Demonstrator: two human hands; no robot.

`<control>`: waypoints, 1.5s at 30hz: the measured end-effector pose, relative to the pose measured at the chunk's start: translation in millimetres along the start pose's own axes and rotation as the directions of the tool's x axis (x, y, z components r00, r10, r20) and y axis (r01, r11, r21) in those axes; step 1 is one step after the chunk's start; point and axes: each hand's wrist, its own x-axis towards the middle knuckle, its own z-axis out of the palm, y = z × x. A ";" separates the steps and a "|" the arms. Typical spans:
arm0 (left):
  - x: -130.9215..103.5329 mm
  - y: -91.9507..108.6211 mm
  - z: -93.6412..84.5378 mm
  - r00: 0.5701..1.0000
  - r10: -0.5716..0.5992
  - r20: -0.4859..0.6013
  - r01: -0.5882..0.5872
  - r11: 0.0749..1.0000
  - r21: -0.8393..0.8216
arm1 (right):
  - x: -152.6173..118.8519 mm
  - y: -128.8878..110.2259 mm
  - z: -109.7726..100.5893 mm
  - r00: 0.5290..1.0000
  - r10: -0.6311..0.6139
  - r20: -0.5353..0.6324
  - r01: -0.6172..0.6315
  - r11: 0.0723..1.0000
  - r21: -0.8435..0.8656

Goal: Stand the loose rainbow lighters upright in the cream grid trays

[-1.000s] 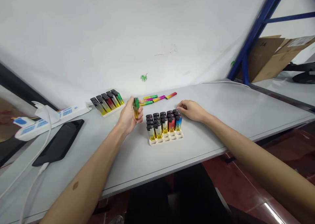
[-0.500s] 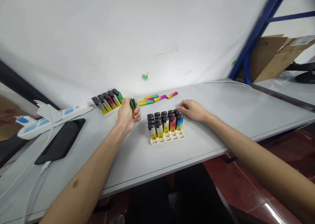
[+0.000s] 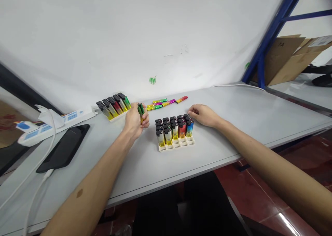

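Note:
My left hand (image 3: 135, 122) is closed around a lighter (image 3: 140, 110) with a green body and a dark top. The fingers hide most of its lower part. To the right of that hand, a white slotted holder (image 3: 177, 147) carries rows of upright lighters (image 3: 175, 130) with black tops, in clear-yellow, red and blue. Some front slots show no lighter. My right hand (image 3: 204, 115) rests on the table just beyond the holder's right end, its fingers loosely bent, the thumb a little apart, with nothing visible in them.
Against the wall, a second holder with lighters (image 3: 115, 108) stands at the left, and several shiny coloured lighters (image 3: 168, 103) lie flat. A power strip (image 3: 75, 116), a black phone (image 3: 63, 149) and white cables occupy the left side. Cardboard boxes (image 3: 290, 59) stand beyond a blue frame (image 3: 261, 66).

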 end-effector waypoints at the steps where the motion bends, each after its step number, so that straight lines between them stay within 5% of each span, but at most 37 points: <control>1: 0.1 -1.2 -0.2 1.000 0.003 -0.015 -0.003 1.000 0.001 | -0.1 -0.2 -0.2 1.000 0.001 0.001 -0.001 1.000 0.002; 5: 1.8 -6.9 -0.3 0.997 0.066 -0.046 -0.062 0.994 0.090 | -0.8 -1.9 -1.1 1.000 0.006 0.008 -0.006 1.000 0.002; 8: 3.0 -3.6 0.2 0.976 0.216 -0.032 -0.196 0.931 0.307 | -0.9 -3.0 -1.7 1.000 0.016 0.008 -0.016 1.000 -0.010; 12: -7.0 21.4 4.8 0.929 0.361 0.084 -0.320 0.667 0.673 | -0.6 -3.6 -2.2 1.000 0.011 0.006 -0.011 1.000 -0.012; 15: -30.8 47.6 17.7 0.847 0.469 0.250 -0.454 0.394 0.799 | -0.2 -3.0 -2.1 1.000 0.000 0.011 0.000 1.000 -0.012; 17: -51.6 61.4 30.8 0.807 0.507 0.303 -0.511 0.341 0.789 | 0.1 -2.1 -1.6 1.000 -0.008 0.005 0.008 1.000 -0.017; 21: -87.4 71.1 55.5 0.791 0.465 0.398 -0.593 0.425 0.684 | 0.4 -0.4 -0.4 1.000 -0.009 -0.008 0.009 1.000 -0.009; 24: -99.5 64.8 62.5 0.748 0.399 0.530 -0.653 0.304 0.693 | 0.5 -0.4 -0.2 1.000 -0.015 -0.004 0.015 1.000 -0.002; 33: -88.4 27.9 45.2 0.686 0.217 0.694 -0.688 -0.117 0.716 | -0.5 -3.1 -3.0 1.000 -0.024 0.012 0.023 1.000 0.011; 45: -85.3 17.5 44.9 0.616 0.258 0.744 -0.737 -0.144 0.661 | -1.8 -7.0 -5.0 1.000 -0.021 0.016 0.020 0.999 0.027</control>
